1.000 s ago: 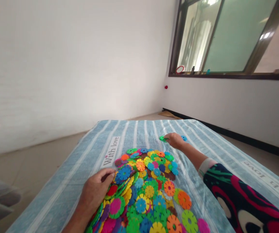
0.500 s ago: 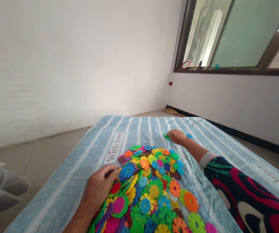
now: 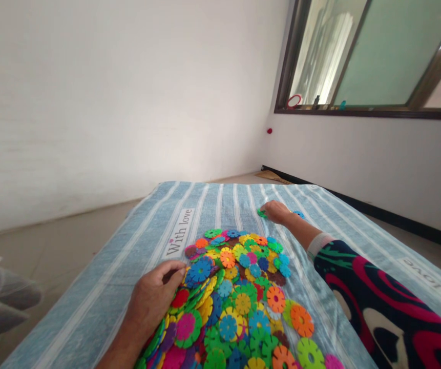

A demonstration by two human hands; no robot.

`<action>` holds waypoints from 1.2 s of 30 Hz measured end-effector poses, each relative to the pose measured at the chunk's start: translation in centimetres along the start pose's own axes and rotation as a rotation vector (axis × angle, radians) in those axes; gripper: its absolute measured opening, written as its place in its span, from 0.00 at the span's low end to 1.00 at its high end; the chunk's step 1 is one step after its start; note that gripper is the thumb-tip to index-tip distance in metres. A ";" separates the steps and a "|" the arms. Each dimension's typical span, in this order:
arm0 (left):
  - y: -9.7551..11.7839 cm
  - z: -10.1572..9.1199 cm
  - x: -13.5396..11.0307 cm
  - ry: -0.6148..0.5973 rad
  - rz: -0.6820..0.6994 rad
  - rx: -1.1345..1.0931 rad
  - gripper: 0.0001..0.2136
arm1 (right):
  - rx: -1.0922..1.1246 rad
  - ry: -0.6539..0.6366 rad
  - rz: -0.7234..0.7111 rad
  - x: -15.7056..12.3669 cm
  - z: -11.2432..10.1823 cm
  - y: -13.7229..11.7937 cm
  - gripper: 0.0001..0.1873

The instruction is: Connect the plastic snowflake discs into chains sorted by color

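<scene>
Right hand [image 3: 276, 211] outstretched at green disc [image 3: 260, 213], left hand [image 3: 154, 292] curled by pile [image 3: 243, 303]; both grips unclear.

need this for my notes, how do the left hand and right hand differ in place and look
The left hand is at the left edge of the disc pile; the right hand is beyond the pile, at a green disc on the cloth. The left forearm shows bare; the right forearm has a patterned sleeve. The left hand looks larger in the picture than the right hand. Both hands are ungloved, with bent fingers.
</scene>
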State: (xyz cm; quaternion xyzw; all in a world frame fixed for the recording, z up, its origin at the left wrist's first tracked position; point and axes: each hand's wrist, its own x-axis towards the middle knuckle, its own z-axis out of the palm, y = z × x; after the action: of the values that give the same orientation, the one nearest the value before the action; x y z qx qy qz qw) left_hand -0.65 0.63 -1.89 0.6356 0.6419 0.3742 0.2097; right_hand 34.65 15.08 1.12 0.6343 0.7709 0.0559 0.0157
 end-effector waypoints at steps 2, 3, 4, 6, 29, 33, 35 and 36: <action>-0.1 0.0 0.0 -0.007 0.002 0.006 0.14 | 0.027 0.017 0.008 0.0 0.0 0.1 0.16; -0.1 0.0 0.1 -0.012 0.000 0.011 0.13 | 0.044 0.029 0.011 0.0 -0.1 0.2 0.16; -0.2 0.0 0.1 -0.017 -0.003 0.015 0.13 | 0.064 0.044 0.015 0.0 -0.3 0.4 0.16; -0.2 0.0 0.1 -0.021 -0.015 0.016 0.14 | 0.108 0.078 0.023 0.0 -0.9 0.9 0.15; 0.3 0.0 0.0 -0.013 -0.040 0.003 0.14 | 0.142 -0.006 -0.017 1.8 -0.1 2.0 0.22; 0.1 0.0 0.1 -0.020 -0.063 -0.007 0.15 | 0.129 0.010 -0.003 1.4 -0.2 1.7 0.23; -0.1 0.0 0.1 -0.024 -0.066 -0.006 0.15 | 0.123 0.027 0.011 1.2 -0.3 1.6 0.24; -0.1 0.1 0.2 -0.024 -0.065 -0.003 0.15 | 0.120 0.036 0.018 1.1 -0.4 1.5 0.24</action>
State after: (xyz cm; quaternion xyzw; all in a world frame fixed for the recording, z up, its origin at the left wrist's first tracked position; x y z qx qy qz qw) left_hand -0.68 0.80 -1.97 0.6185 0.6592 0.3605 0.2303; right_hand 35.89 16.38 1.69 0.6400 0.7672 0.0211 -0.0371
